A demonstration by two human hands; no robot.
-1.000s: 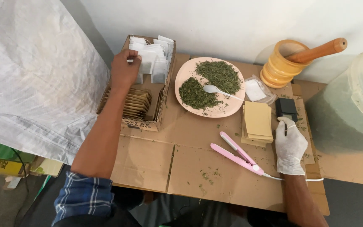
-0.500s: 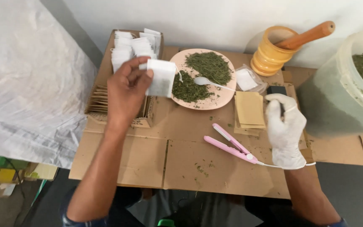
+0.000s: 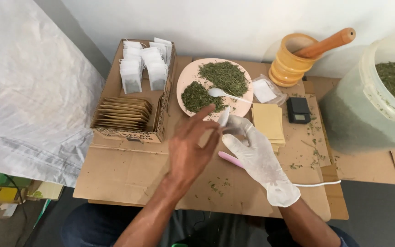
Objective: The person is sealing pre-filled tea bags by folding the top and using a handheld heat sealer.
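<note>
holding a small white sachet [image 3: 224, 117] between both hands: bare left hand [image 3: 192, 148] pinches it, gloved right hand [image 3: 257, 158] curls half-closed beneath. judgement: keep the mouth up, clear of the herb plate [image 3: 186, 77].

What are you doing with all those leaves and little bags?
The person's bare left hand and gloved right hand meet over the cardboard table, holding a small white bag between them. Behind sits a plate of dried green leaves with a spoon, and a box of more bags.
</note>
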